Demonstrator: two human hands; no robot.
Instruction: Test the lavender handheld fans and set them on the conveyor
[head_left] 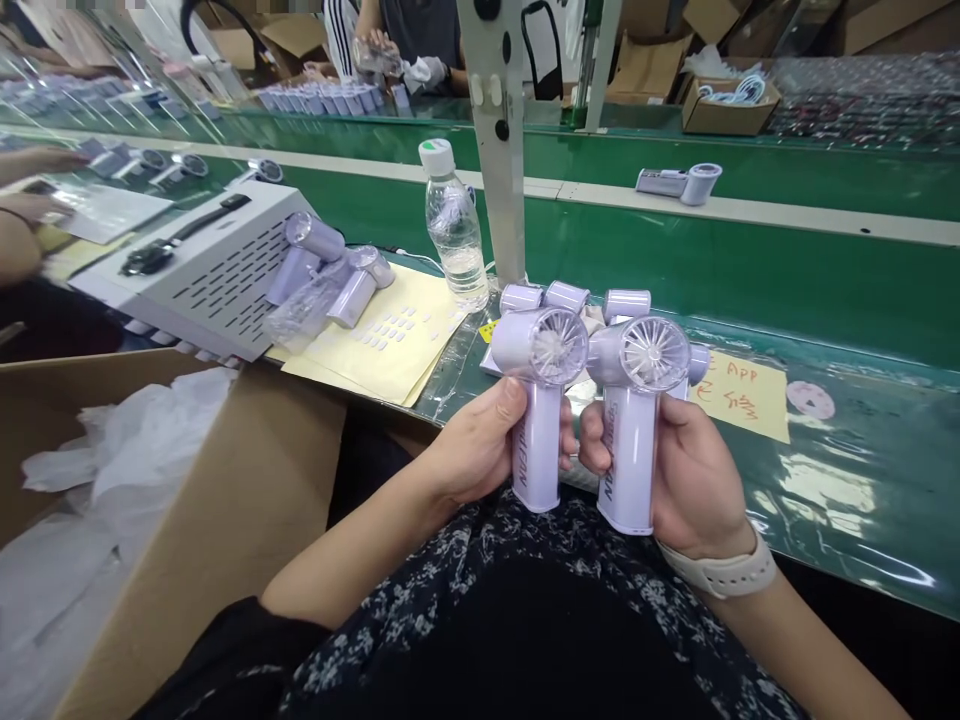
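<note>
Between lap and counter: I have two pale lilac plastic handheld fans upright side by side, round clear-looking grilles facing the camera, dark lettering partly covered.
Left fan (538, 430): gripped by its handle in my left hand (476, 440); the fingers (568, 440) are clamped round it, thumb on the near side.
Right fan (631, 450): gripped by its handle in my right hand (697, 485), fingers (594, 440) clamped round it too; a whitish strap (724, 575) circles that wrist.
Green film-covered counter (847, 500): just beyond my fans, more lilac fan heads (566, 296), mostly hidden.
Right of them: a yellow paper note (750, 405) with red handwriting.
Left of them: a clear plastic bottle (456, 235) with white cap, near a pale metal post (499, 150); then yellow sheets (405, 345) bearing small whitish pieces.
Farther left: a white slotted metal box (225, 260), lilac fans and clear plastic against its side.
Lower left: an open brown cardboard box (225, 520) holding crumpled white wrapping (127, 480).
Pale strip beyond: one lilac fan (697, 186) lying down.
</note>
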